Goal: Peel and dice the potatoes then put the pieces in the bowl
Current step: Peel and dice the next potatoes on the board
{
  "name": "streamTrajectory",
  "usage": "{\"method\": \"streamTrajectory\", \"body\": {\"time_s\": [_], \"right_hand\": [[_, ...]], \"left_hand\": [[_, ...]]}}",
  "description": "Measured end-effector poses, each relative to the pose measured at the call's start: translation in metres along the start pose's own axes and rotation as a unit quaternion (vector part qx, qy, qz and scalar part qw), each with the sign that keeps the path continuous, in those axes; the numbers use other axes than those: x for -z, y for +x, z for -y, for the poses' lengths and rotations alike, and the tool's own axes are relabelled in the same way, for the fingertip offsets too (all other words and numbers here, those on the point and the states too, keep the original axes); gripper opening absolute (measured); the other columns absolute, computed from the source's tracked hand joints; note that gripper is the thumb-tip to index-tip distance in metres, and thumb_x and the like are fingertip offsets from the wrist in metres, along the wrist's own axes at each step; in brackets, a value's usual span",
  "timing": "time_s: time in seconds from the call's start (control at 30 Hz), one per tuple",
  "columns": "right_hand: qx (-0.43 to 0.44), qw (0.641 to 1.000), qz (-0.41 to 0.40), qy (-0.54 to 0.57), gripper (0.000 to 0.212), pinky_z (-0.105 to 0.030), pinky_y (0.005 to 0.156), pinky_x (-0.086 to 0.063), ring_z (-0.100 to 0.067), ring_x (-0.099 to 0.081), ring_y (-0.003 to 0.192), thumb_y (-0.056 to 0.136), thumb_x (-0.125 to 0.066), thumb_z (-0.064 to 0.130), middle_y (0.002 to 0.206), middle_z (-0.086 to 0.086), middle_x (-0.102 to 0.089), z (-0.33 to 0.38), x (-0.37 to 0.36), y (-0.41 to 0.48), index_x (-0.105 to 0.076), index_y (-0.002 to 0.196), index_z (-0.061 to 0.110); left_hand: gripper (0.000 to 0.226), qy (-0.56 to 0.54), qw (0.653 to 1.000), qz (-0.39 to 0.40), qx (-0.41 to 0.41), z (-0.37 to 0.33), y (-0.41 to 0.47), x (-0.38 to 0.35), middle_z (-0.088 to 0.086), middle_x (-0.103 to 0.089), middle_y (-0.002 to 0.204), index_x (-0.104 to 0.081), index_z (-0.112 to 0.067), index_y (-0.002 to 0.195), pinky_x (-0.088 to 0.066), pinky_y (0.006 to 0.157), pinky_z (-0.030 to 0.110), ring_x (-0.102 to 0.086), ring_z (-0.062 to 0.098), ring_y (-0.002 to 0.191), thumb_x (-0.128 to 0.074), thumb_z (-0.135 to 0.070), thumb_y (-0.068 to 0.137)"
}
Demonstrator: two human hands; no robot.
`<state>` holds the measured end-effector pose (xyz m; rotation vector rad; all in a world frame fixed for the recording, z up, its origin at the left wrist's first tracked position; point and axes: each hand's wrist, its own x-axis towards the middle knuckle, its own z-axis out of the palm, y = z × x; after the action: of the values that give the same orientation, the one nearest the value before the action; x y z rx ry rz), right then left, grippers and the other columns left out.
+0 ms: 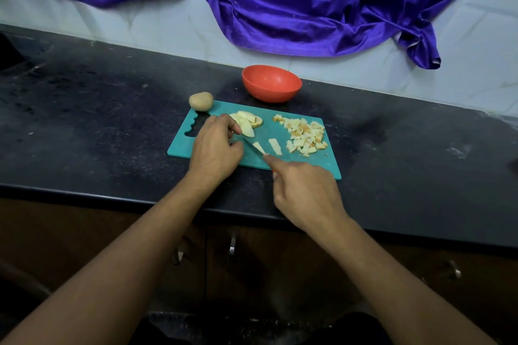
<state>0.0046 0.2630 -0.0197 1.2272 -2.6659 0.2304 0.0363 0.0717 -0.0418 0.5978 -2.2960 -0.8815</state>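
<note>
A teal cutting board (297, 159) lies on the dark counter. Potato slices (248, 120) are stacked at its back left, and my left hand (214, 145) rests on the board with its fingertips at a slice. Two potato strips (274, 146) lie in the middle. A pile of diced potato (305, 134) sits at the board's right. My right hand (304, 190) grips a knife (253, 147) with the forefinger along its spine; the blade tip points toward my left hand. A whole unpeeled potato (201, 100) sits at the board's back left corner. The red bowl (271, 83) stands behind the board.
Purple cloth (280, 0) hangs over the tiled wall behind the counter. The black counter (98, 109) stretches left and right of the board. Cabinet doors with metal handles (232, 245) are below the counter's front edge.
</note>
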Motion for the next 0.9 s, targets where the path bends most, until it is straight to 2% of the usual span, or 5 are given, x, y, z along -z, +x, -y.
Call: {"method": "streamTrajectory", "body": {"time_s": [0.37, 0.57, 0.63, 0.77, 0.9], "right_hand": [[-0.096, 0.994, 0.019, -0.05, 0.05, -0.035, 0.066, -0.049, -0.016, -0.052, 0.076, 0.104, -0.042, 0.029, 0.101, 0.001, -0.066, -0.039, 0.006, 0.028, -0.043, 0.154, 0.037], [-0.161, 0.981, -0.042, 0.098, 0.042, -0.033, 0.062, -0.046, -0.016, -0.056, 0.068, 0.103, -0.049, 0.028, 0.082, 0.004, -0.063, -0.045, -0.004, 0.041, -0.058, 0.143, 0.037], [-0.156, 0.979, -0.07, 0.115, 0.043, -0.032, 0.062, -0.042, -0.015, -0.053, 0.068, 0.103, -0.048, 0.03, 0.088, 0.001, -0.07, -0.044, -0.01, 0.036, -0.057, 0.144, 0.039], [-0.137, 0.977, -0.117, 0.117, 0.044, -0.031, 0.059, -0.041, -0.014, -0.055, 0.065, 0.104, -0.048, 0.03, 0.086, 0.001, -0.071, -0.044, -0.019, 0.029, -0.053, 0.146, 0.042], [-0.135, 0.976, -0.119, 0.12, 0.044, -0.03, 0.058, -0.039, -0.011, -0.054, 0.063, 0.104, -0.048, 0.031, 0.083, 0.004, -0.068, -0.045, -0.018, 0.028, -0.053, 0.147, 0.042]], "left_hand": [[0.023, 0.014, 1.0, 0.011, -0.006, -0.002, -0.001, 0.002, -0.003, -0.054, 0.097, -0.061, -0.024, 0.093, -0.051, 0.08, 0.034, -0.055, 0.01, 0.085, -0.064, -0.004, 0.083], [0.021, 0.014, 1.0, 0.017, -0.008, -0.004, -0.001, 0.003, -0.004, -0.056, 0.099, -0.064, -0.025, 0.094, -0.053, 0.082, 0.034, -0.057, 0.01, 0.087, -0.066, -0.007, 0.084], [0.02, 0.018, 1.0, 0.019, -0.005, -0.003, 0.001, 0.003, -0.004, -0.057, 0.099, -0.065, -0.024, 0.096, -0.054, 0.083, 0.035, -0.058, 0.01, 0.088, -0.066, -0.008, 0.084], [0.023, 0.071, 0.997, 0.026, -0.017, -0.004, 0.016, 0.002, -0.002, -0.058, 0.115, -0.067, -0.023, 0.113, -0.053, 0.087, 0.039, -0.062, 0.019, 0.1, -0.069, -0.02, 0.09], [0.048, 0.173, 0.981, 0.078, -0.033, -0.011, 0.034, -0.004, 0.001, -0.053, 0.135, -0.06, -0.024, 0.135, -0.053, 0.092, 0.048, -0.059, 0.025, 0.115, -0.069, -0.045, 0.092]]}}
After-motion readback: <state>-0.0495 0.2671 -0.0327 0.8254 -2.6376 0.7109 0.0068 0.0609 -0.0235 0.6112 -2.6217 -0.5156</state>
